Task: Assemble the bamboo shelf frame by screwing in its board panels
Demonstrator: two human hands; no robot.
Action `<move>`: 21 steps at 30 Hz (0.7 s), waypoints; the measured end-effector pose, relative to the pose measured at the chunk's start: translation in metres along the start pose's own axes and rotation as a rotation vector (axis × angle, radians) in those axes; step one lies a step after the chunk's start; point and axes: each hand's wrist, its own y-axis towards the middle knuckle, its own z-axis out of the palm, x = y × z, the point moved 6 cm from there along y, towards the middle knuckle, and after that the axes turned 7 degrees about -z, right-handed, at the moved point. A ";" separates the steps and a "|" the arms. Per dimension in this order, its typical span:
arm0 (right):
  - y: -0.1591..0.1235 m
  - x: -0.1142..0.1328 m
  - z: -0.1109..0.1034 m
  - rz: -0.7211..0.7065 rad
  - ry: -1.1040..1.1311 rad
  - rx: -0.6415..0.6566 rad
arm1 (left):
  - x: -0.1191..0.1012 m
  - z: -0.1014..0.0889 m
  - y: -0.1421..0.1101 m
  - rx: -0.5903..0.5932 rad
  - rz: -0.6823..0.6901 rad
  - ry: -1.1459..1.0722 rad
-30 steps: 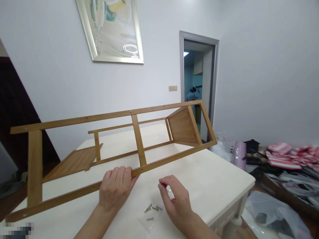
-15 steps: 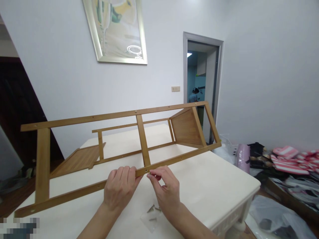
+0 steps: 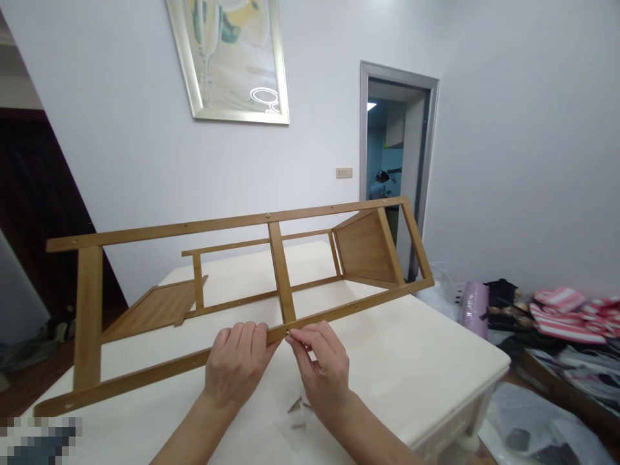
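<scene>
A brown wooden shelf frame [image 3: 349, 310] lies on its side across the white table. My left hand [image 3: 237, 365] is closed around its near rail, just left of where a cross bar [image 3: 282, 278] joins. My right hand [image 3: 322, 361] pinches a small screw [image 3: 289, 332] between thumb and fingertips, at the rail by that joint; how deep its tip sits in the hole cannot be seen. Several loose screws [image 3: 296, 405] lie on a clear plastic bag [image 3: 289, 436] below my right hand, partly covered by it. A wooden panel [image 3: 365, 248] is fitted inside the frame's right end.
Another wooden panel [image 3: 152, 307] lies at the left of the white table [image 3: 387, 361]. Striped cloth [image 3: 564, 313], a pink roll [image 3: 475, 309] and plastic bags [image 3: 542, 423] are heaped on the floor to the right. Beyond the doorway [image 3: 400, 74] a person [image 3: 380, 186] is partly visible.
My right hand has moved up and left from above the table to the near rail, bringing the screw to the joint. My left hand keeps its hold on the rail. The view has shifted slightly.
</scene>
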 end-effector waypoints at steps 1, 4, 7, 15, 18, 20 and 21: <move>0.000 0.000 0.000 -0.004 -0.006 0.002 | 0.000 -0.001 0.000 -0.001 0.001 0.001; -0.001 0.000 0.002 -0.016 -0.029 0.011 | 0.000 -0.001 0.001 -0.001 0.003 0.003; 0.001 0.000 0.002 -0.036 -0.039 0.023 | 0.000 0.001 -0.001 0.001 0.001 -0.002; 0.009 0.010 0.002 -0.100 -0.103 0.137 | 0.001 0.001 -0.001 0.000 -0.013 -0.039; 0.006 0.012 0.001 -0.105 -0.123 0.159 | 0.000 0.000 0.000 -0.005 -0.009 -0.034; 0.003 0.010 0.001 -0.089 -0.121 0.165 | 0.000 0.000 -0.001 -0.003 -0.005 -0.024; 0.002 0.009 0.000 -0.073 -0.121 0.165 | 0.000 0.001 -0.001 0.000 -0.004 -0.020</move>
